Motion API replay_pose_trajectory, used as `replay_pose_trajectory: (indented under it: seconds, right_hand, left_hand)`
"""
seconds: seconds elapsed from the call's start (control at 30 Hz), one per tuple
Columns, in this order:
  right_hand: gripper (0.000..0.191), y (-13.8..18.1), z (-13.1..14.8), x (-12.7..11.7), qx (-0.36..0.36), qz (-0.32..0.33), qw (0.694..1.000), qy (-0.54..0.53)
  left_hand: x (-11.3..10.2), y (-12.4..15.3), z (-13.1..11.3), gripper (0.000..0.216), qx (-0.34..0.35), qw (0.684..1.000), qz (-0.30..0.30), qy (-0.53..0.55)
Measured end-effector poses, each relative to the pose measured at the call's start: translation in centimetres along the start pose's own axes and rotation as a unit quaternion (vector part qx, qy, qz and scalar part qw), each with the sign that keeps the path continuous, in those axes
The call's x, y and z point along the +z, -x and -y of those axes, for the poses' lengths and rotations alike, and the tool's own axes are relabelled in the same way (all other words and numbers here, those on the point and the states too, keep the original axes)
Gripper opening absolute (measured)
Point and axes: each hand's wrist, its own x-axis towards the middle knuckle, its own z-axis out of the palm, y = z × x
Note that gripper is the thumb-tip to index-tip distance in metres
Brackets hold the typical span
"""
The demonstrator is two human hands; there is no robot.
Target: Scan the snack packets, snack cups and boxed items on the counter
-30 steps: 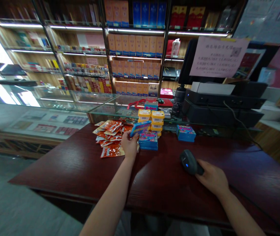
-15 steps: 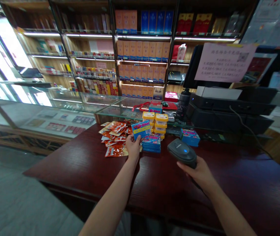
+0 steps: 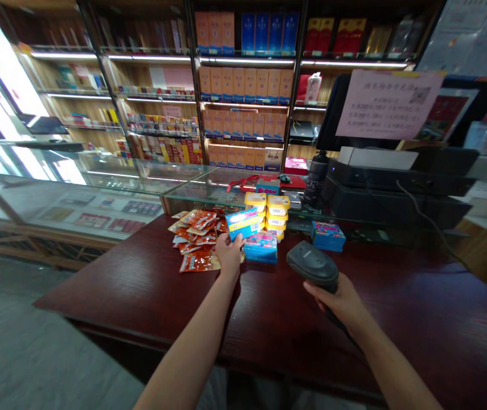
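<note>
My left hand (image 3: 228, 254) is closed on a small blue box (image 3: 243, 222) with a barcode, held up with its printed face toward me. Just behind and below it, a stack of similar blue boxes (image 3: 261, 248) rests on the dark wooden counter (image 3: 264, 319). My right hand (image 3: 340, 299) grips a black barcode scanner (image 3: 314, 265) by its handle, its head pointing toward the held box. Bright light falls on the box and on the yellow-lidded tubs (image 3: 277, 212) stacked behind. Orange snack packets (image 3: 199, 228) lie heaped left of my left hand.
Another stack of blue boxes (image 3: 327, 236) stands to the right, before the glass display case (image 3: 183, 181). Beyond the scanner are a dark bottle (image 3: 315, 179), a monitor with a pink paper sign (image 3: 388, 105) and a black cash drawer (image 3: 388, 210). Shelves of boxed goods line the wall.
The scanner's light now shines on the box and tubs, and the blue light on top of the scanner has gone out. Both hands keep their holds, with the view shifted slightly.
</note>
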Motion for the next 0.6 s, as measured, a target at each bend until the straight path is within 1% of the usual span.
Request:
replay_pose_trajectory:
  seconds: [0.1,0.27,0.33,0.4,0.47,0.5,0.53,0.6]
  right_hand:
    - [0.031,0.0,-0.2,-0.2,0.003,0.002,1.000,0.004]
    - [0.028,0.0,-0.6,-0.6,0.017,0.007,1.000,0.020]
    - [0.026,-0.2,-0.9,-0.8,0.002,0.010,0.999,0.044]
    - [0.026,-0.5,-1.2,-1.2,-0.037,0.007,0.995,0.095]
    - [0.028,-0.7,-1.6,-1.8,-0.076,0.006,0.982,0.176]
    - [0.029,-0.7,-1.8,-2.2,-0.082,0.006,0.971,0.226]
    - [0.028,-0.7,-2.1,-2.6,-0.076,0.013,0.954,0.289]
    - [0.026,-0.4,-2.8,-3.6,-0.070,0.029,0.911,0.405]
  left_hand:
    - [0.0,0.0,-0.1,0.027,-0.003,1.000,-0.003,-0.003]
    - [0.0,0.2,-0.4,0.034,0.002,0.999,0.015,0.031]
    - [0.0,0.3,-0.5,0.035,0.002,0.999,0.017,0.039]
    - [0.0,0.4,-0.6,0.035,0.006,0.999,0.017,0.038]
    - [0.0,0.4,-0.7,0.034,0.012,0.999,0.017,0.030]
    - [0.0,0.4,-0.8,0.033,0.016,0.999,0.018,0.026]
    - [0.0,0.5,-0.8,0.033,0.019,0.999,0.021,0.022]
    - [0.0,0.5,-0.9,0.031,0.027,0.999,0.027,0.013]
